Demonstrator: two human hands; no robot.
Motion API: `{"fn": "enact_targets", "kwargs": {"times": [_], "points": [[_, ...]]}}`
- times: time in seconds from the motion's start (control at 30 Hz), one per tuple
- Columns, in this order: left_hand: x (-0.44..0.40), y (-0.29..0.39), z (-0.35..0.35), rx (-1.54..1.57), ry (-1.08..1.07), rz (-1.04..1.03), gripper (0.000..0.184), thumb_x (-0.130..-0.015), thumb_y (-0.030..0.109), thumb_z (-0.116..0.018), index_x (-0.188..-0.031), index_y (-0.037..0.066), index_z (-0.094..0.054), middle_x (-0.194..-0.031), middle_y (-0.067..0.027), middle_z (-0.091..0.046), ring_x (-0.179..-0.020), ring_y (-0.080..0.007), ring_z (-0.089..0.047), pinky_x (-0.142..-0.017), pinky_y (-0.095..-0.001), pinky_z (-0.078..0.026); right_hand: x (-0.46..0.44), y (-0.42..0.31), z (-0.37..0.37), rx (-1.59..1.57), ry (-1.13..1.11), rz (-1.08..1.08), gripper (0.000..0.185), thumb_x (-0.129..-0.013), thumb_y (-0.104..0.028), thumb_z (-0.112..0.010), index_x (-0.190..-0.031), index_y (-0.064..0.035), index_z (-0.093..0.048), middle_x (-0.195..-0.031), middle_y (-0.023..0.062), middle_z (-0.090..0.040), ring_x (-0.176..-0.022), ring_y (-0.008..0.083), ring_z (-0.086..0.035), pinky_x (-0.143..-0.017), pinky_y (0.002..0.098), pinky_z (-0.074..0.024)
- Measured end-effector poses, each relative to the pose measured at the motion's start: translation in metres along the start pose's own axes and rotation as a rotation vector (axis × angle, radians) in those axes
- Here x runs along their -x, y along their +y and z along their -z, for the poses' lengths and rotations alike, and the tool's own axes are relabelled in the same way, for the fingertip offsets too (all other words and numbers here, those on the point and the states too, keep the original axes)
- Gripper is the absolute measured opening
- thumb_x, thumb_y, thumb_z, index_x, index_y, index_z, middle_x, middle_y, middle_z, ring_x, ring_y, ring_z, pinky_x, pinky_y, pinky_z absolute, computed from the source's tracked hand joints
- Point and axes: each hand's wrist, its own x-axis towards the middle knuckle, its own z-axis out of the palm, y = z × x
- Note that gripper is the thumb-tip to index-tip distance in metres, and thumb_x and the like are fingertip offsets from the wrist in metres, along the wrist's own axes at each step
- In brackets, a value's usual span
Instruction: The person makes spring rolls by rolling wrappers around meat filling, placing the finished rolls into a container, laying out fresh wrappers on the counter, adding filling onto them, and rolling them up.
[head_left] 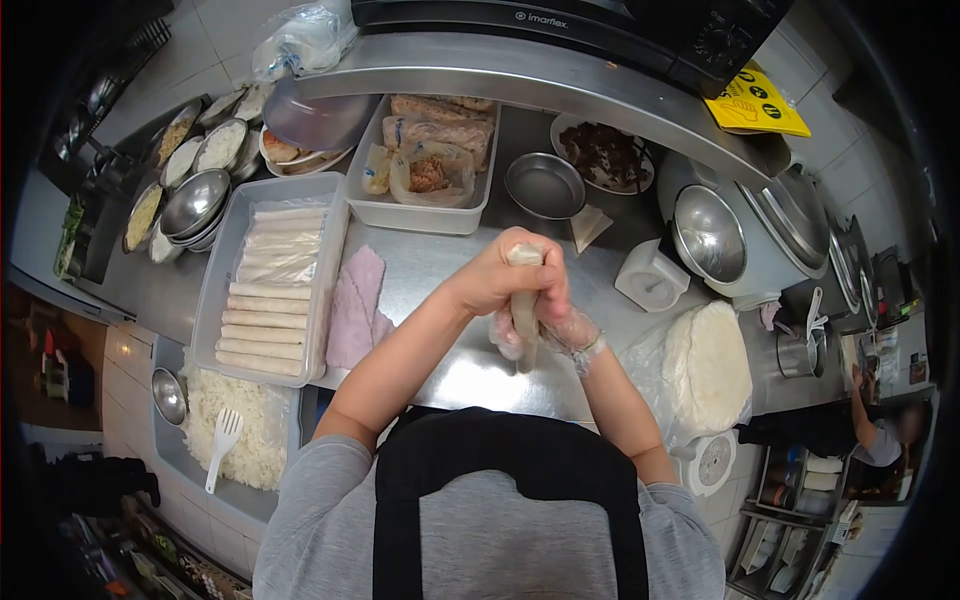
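Note:
Above the steel counter [470, 375], both hands are closed round one long pale roll [524, 315]. My left hand [508, 275] is bare and wraps the upper part of the roll. A clear plastic glove covers my right hand [570, 328], whose fingers lie round the lower part. The roll points down toward my body, and its middle is partly hidden by the fingers. To the left, a plastic container [335, 235] holds several similar rolls [262, 335] in rows. A pink cloth [357, 310] lies beside that container.
A stack of white wrappers [708, 365] sits at right, near a small white scale [652, 277]. Behind are a metal bowl [545, 186], a tub of bagged filling [415, 215] and a shelf edge [560, 80]. Rice [240, 400] is lower left. Another person [880, 440] stands far right.

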Motion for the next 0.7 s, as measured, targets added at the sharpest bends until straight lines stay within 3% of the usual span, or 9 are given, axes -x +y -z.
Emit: {"fn": "enact_targets", "kwargs": {"times": [0.03,0.07,0.1,0.17,0.23,0.3,0.4,0.53,0.7], "points": [[0.002,-0.001,0.0,0.001,0.031,0.046,0.031,-0.081,0.019,-0.072,-0.063,0.005,-0.051,-0.055,-0.0025,-0.056,-0.053,-0.0102,-0.056,-0.056,-0.026,-0.049,0.005,-0.009,0.002,0.39,0.103,0.074,0.043,-0.094,-0.043,-0.051,-0.1,-0.0017,-0.06,-0.086,0.0091,-0.059,-0.077,0.018,-0.057,-0.07,0.0314,-0.0477],[0.004,0.0,0.001,0.003,0.035,0.044,0.031,-0.081,0.019,-0.072,-0.063,0.005,-0.051,-0.055,-0.0025,-0.056,-0.053,-0.0102,-0.056,-0.056,-0.026,-0.049,0.007,-0.015,0.001,0.779,0.205,0.147,0.037,-0.094,-0.038,-0.053,-0.102,-0.0025,-0.06,-0.091,0.0121,-0.061,-0.084,0.0219,-0.06,-0.076,0.0349,-0.0493],[0.006,0.001,0.003,-0.153,0.123,0.035,0.032,-0.08,0.018,-0.073,-0.062,0.006,-0.05,-0.056,-0.0013,-0.056,-0.053,-0.0082,-0.053,-0.056,-0.0251,-0.047,0.008,-0.016,-0.003,0.78,0.2,0.143,0.037,-0.094,-0.038,-0.053,-0.102,-0.0025,-0.06,-0.091,0.0121,-0.061,-0.084,0.0219,-0.06,-0.076,0.0349,-0.0493],[0.008,0.001,0.003,-0.305,0.214,0.025,0.033,-0.079,0.017,-0.074,-0.061,0.007,-0.048,-0.056,0.0,-0.055,-0.053,-0.0061,-0.051,-0.056,-0.0243,-0.045,0.005,-0.032,-0.031,1.304,0.75,0.507,0.03,-0.085,-0.021,-0.065,-0.109,-0.0052,-0.062,-0.108,0.015,-0.061,-0.102,0.0298,-0.059,-0.089,0.041,-0.0465],[0.009,-0.001,-0.001,-0.674,0.286,-0.088,0.025,-0.076,0.011,-0.073,-0.064,0.005,-0.052,-0.059,0.0012,-0.056,-0.055,-0.0051,-0.048,-0.054,-0.0245,-0.042,0.015,-0.043,-0.041,1.421,0.657,0.594,0.037,-0.077,-0.015,-0.068,-0.112,-0.0062,-0.062,-0.115,0.0144,-0.058,-0.107,0.0316,-0.057,-0.092,0.0426,-0.0446],[0.006,-0.003,-0.01,-0.684,0.301,-0.146,0.02,-0.074,0.008,-0.072,-0.066,0.003,-0.054,-0.06,0.0015,-0.057,-0.056,-0.0052,-0.047,-0.054,-0.0248,-0.041,0.017,-0.052,-0.05,1.668,0.514,0.679,0.05,-0.067,-0.008,-0.072,-0.116,-0.0091,-0.064,-0.124,0.0129,-0.054,-0.114,0.0341,-0.054,-0.096,0.0461,-0.0414],[0.006,-0.009,-0.009,-0.711,0.314,-0.175,0.009,-0.073,0.004,-0.069,-0.075,0.002,-0.061,-0.069,0.0018,-0.061,-0.064,-0.0044,-0.051,-0.058,-0.023,-0.043,0.012,-0.055,-0.043,1.762,0.475,0.686,0.045,-0.069,-0.013,-0.072,-0.113,-0.0098,-0.066,-0.122,0.0124,-0.056,-0.114,0.0339,-0.052,-0.094,0.0469,-0.0411],[0.011,-0.007,-0.013,-0.587,0.31,-0.044,0.015,-0.075,0.002,-0.067,-0.091,0.001,-0.068,-0.08,0.0018,-0.066,-0.074,-0.0043,-0.056,-0.065,-0.0221,-0.047,0.003,-0.064,-0.047,1.845,0.459,0.711,0.039,-0.069,-0.019,-0.073,-0.106,-0.0092,-0.067,-0.117,0.011,-0.058,-0.112,0.0328,-0.052,-0.091,0.0468,-0.0409],[0.011,-0.013,-0.009,-0.68,0.302,-0.039,0.009,-0.074,0.006,-0.068,-0.081,0.0,-0.066,-0.072,-0.0001,-0.065,-0.069,-0.0051,-0.056,-0.062,-0.0243,-0.046,-0.007,-0.062,-0.044,1.845,0.447,0.686,0.027,-0.072,-0.023,-0.072,-0.093,-0.0079,-0.067,-0.108,0.01,-0.058,-0.105,0.0315,-0.054,-0.09,0.048,-0.0391]]}}
